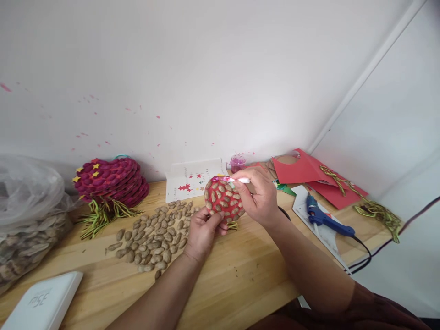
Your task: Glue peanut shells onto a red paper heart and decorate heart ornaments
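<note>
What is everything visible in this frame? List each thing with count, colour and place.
red disc: one, red, studded with tan shells, held upright mid-table
brush: one, white handle, pink tip, at the disc's top edge
loose shells: many, tan, spread on the table left of the disc
shell stack: one, magenta with yellow stars, back left
plastic bag: one, clear, with shells inside, far left
glue gun: one, blue, right side
red card: several sheets, red, back right
paint cup: one, pink, by the wall
table: one, light wood
left hand: grips the disc's lower edge
right hand: holds the brush
</note>
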